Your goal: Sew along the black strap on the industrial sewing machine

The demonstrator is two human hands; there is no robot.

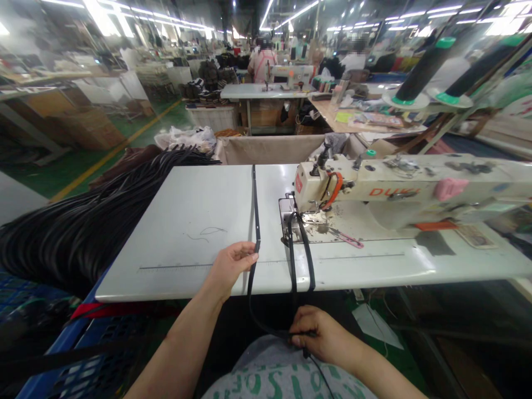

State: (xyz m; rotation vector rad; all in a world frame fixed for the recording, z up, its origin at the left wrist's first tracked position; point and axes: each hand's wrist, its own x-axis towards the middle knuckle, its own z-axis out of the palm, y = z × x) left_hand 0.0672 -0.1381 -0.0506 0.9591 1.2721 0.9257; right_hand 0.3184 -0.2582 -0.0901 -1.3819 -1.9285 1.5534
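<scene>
Left hand (229,269) pinches a black strap (256,205) on the sewing table (199,205); right hand (312,331), fingers curled, holds its lower run before the shirt (270,382), exact grip unclear. Positioning seems the step; the next move calls for controlled slack.

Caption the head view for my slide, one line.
Left hand pinches a black strap over a table with a sewing machine; right hand holds it in front of the table.

Black strap (255,199); cream sewing machine (353,180), orange lettering (394,192); white tabletop (187,210).
</scene>
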